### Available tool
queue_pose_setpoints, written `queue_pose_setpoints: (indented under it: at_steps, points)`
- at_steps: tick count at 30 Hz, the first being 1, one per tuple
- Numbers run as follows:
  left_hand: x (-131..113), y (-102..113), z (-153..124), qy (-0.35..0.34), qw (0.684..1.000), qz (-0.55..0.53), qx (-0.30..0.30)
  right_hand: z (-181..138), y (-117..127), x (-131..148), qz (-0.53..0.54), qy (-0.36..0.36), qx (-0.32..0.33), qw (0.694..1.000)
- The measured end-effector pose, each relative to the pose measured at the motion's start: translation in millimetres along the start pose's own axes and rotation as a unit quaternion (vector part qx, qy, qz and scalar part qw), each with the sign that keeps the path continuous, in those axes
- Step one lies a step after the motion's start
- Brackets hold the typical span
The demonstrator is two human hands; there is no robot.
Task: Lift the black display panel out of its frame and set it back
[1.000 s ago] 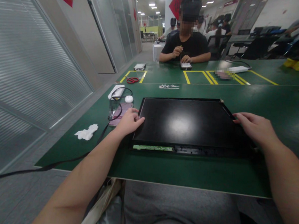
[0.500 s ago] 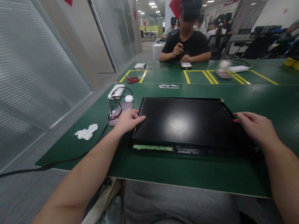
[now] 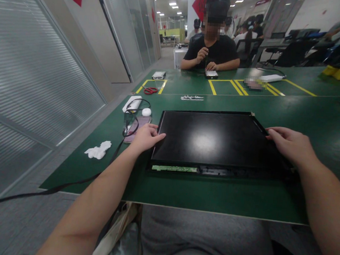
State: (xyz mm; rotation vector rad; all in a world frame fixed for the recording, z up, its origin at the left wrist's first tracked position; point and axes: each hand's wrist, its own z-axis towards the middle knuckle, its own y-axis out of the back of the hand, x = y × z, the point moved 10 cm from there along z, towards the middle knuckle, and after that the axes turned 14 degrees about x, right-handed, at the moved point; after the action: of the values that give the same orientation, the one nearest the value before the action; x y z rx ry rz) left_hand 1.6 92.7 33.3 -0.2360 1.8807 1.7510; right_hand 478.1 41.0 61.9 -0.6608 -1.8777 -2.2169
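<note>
A black display panel (image 3: 216, 139) lies flat on the green table (image 3: 182, 188), directly in front of the person. The left hand (image 3: 145, 138) rests at the panel's left edge with fingers loosely extended, fingertips touching the edge; it does not close around anything. The right hand (image 3: 290, 145) lies on the right edge, fingers stretched and slightly curled over the frame. Whether these fingers hook under the edge I cannot tell, because the hand hides it.

Along the near side of the panel, a green circuit strip (image 3: 174, 168) is exposed. If the 2 hands lift unevenly, I judge that the thin panel could bend or twist, and the strip or its connection might be strained. With only fingertips on the glossy surface, a slip is also possible.

Just beside the left hand lie a phone (image 3: 137, 128) and a black cable (image 3: 117, 150); pushing the panel to the left could hit them. A white tissue (image 3: 98, 151) lies farther left, well apart.
</note>
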Motion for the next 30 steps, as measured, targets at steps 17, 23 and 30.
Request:
queue_pose_setpoints:
  at_steps: [17, 23, 30]
  points:
    - [4, -1, 2, 0.020, 0.999, -0.013, 0.024, 2, -1, -4, 0.002, -0.013, 0.005, 1.000]
    - [1, -1, 2, 0.006, 0.999, -0.015, 0.035, 3, -2, -7, 0.000, -0.011, 0.005, 1.000]
    - [-2, -2, 0, -0.002, 0.999, 0.005, 0.036, 5, -3, -12, -0.011, -0.017, 0.003, 1.000]
